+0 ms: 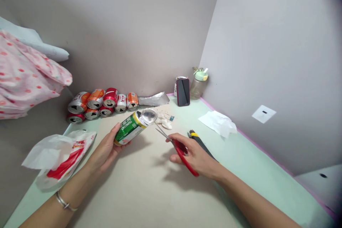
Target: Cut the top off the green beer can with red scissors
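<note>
My left hand grips a green beer can lying on its side above the table, its cut top lid bent outwards. My right hand is closed on red-handled scissors. Their blades point up and left, with the tips just below the can's open end. A silver bracelet is on my left wrist.
Several drink cans are stacked against the back wall. A white and red plastic bag lies at left, a phone and a bottle in the corner, a tissue at right, a yellow-black cutter behind my right hand.
</note>
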The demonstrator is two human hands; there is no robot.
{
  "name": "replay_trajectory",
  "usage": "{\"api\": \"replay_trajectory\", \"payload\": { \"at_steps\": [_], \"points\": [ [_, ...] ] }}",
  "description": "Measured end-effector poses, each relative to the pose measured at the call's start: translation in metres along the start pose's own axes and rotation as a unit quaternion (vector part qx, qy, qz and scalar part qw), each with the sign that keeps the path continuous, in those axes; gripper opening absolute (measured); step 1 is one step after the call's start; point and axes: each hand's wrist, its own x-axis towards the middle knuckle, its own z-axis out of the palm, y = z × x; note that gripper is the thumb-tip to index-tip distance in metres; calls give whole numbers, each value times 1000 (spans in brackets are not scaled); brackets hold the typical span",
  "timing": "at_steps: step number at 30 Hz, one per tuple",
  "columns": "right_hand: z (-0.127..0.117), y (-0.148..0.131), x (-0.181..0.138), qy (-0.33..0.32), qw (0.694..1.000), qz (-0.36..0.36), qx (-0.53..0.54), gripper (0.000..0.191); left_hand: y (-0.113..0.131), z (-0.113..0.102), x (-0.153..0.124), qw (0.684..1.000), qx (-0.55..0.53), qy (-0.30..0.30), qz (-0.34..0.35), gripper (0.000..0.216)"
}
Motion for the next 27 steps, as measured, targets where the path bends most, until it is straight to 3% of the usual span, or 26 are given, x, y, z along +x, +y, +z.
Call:
{"api": "replay_trajectory", "payload": {
  "at_steps": [4,8,12,27],
  "points": [
    [-6,10,8,16,993,101,62,45,-2,-2,2,1000,0,-1,-11,23],
    [-6,13,9,39,991,88,96,46,-2,-3,3,1000,-4,-5,-19,21],
    [-2,9,4,29,991,56,118,32,-1,-5,5,1000,-17,2,-19,23],
    [8,-4,-2,7,994,-16,-110,22,1,1,-2,999,-24,-19,-41,21]
  ]
}}
